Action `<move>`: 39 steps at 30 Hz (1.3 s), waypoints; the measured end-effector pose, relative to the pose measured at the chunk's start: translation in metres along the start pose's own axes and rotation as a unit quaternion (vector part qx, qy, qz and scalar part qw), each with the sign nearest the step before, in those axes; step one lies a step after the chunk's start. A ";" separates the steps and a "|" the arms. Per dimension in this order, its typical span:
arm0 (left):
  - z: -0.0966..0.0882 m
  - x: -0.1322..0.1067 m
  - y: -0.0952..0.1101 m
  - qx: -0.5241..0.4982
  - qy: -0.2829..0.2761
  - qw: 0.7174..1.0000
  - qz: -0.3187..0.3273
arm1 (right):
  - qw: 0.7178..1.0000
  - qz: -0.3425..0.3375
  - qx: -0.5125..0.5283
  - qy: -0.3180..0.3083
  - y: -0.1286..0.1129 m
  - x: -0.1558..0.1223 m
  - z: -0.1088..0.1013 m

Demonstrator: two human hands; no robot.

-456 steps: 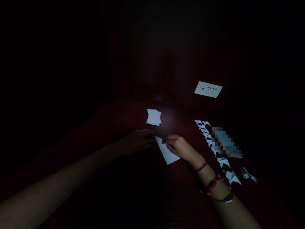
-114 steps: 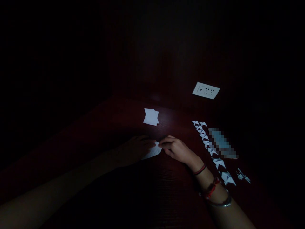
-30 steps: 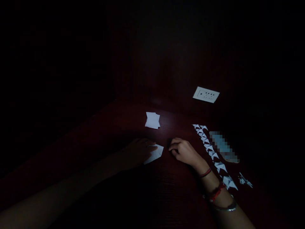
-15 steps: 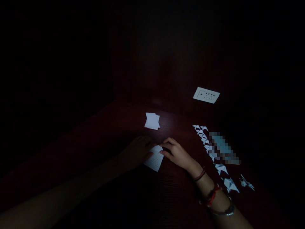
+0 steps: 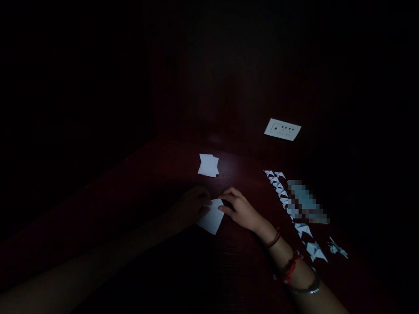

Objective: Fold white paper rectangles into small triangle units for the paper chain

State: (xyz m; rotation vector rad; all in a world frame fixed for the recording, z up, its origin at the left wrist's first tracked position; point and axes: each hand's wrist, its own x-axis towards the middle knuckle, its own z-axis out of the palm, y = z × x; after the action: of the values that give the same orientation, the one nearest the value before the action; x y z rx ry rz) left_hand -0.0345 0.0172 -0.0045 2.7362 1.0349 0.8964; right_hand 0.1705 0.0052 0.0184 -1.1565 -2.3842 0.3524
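A small sheet of paper (image 5: pixel 212 219) with rows of fine writing or print lies on the dark red table in front of me. My left hand (image 5: pixel 193 205), mostly in shadow, holds its left side, with thumb and fingers closed near the upper left edge. At the upper right corner, my right hand (image 5: pixel 240 209) has its thumb and bent fingers on the same sheet. The far edge of the paper is partly hidden by the fingers. Bracelets circle my right wrist and forearm.
Beyond my hands sits a small stack of white paper pieces (image 5: pixel 208 165). A row of folded white paper shapes (image 5: pixel 278 187) runs along the right, beside a blurred bluish object (image 5: pixel 307 201) and small white scraps (image 5: pixel 338 248). A socket plate (image 5: pixel 282 129) is on the back wall.
The left fingertips have drawn back slightly at the paper's upper edge. My right hand stays nearly in place, and the other things have not moved on the table.
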 end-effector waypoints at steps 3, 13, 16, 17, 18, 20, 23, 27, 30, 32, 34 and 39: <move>-0.004 0.001 0.002 -0.003 0.005 1.000 0.004 | 0.999 0.024 0.025 -0.005 -0.003 0.000 -0.001; -0.007 0.003 0.004 -0.001 0.022 0.998 -0.054 | 0.994 0.066 0.089 0.015 -0.017 0.002 -0.005; -0.008 0.003 0.004 -0.012 0.036 0.998 -0.058 | 0.994 0.054 0.091 0.042 -0.019 0.003 -0.006; -0.009 0.003 0.004 -0.017 0.042 0.998 -0.053 | 0.994 0.050 0.087 0.052 -0.020 0.003 -0.006; -0.009 0.004 0.005 -0.022 0.049 0.997 -0.047 | 0.994 0.045 0.081 0.061 -0.020 0.003 -0.007; -0.010 0.004 0.007 -0.026 0.066 0.997 -0.030 | 0.995 0.031 0.056 0.078 -0.023 0.002 -0.009; -0.013 0.005 0.011 -0.029 0.084 0.996 -0.004 | 0.996 -0.005 0.009 0.093 -0.028 0.001 -0.011; -0.019 0.007 0.017 -0.046 0.082 0.996 0.003 | 0.994 -0.040 -0.019 0.096 -0.035 0.000 -0.013; -0.022 0.007 0.019 -0.060 0.084 0.995 -0.002 | 0.994 -0.043 -0.017 0.095 -0.037 0.000 -0.013; -0.023 0.007 0.020 -0.071 0.082 0.994 -0.003 | 0.994 -0.043 -0.010 0.099 -0.038 0.000 -0.014; -0.023 0.007 0.020 -0.081 0.080 0.993 -0.001 | 0.994 -0.046 -0.004 0.101 -0.038 0.001 -0.014; -0.021 0.006 0.021 -0.088 0.079 0.993 0.004 | 0.995 -0.048 0.005 0.093 -0.040 0.001 -0.013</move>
State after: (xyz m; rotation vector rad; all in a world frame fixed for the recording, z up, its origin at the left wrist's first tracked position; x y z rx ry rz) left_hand -0.0298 0.0025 0.0215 2.5593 0.9202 1.1630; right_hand 0.1499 -0.0182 0.0462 -1.0197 -2.2632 0.2150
